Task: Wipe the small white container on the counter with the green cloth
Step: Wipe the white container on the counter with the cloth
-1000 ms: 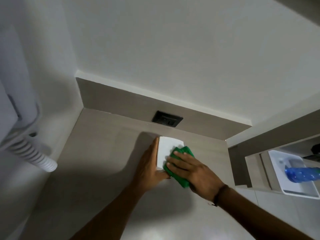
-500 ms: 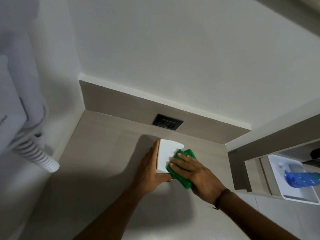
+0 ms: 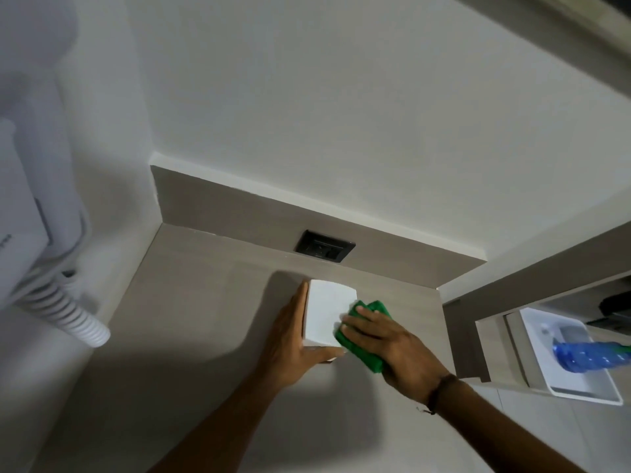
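A small white container [image 3: 324,314] stands on the pale counter [image 3: 191,329], near the back wall. My left hand [image 3: 290,346] clasps it, fingers along its left side and thumb under its near edge. A folded green cloth [image 3: 367,336] is pressed against the container's right side by my right hand [image 3: 389,348], whose fingers lie flat on top of the cloth. Part of the cloth is hidden under that hand.
A dark wall socket [image 3: 324,246] sits in the backsplash just behind the container. A white wall-mounted hair dryer with a coiled cord [image 3: 65,312] hangs at the left. At the right, a white tray [image 3: 587,390] holds a blue bottle [image 3: 587,356].
My right hand and the cloth have slid slightly along the container's right side. My left hand keeps the same hold. The view has tilted a little.
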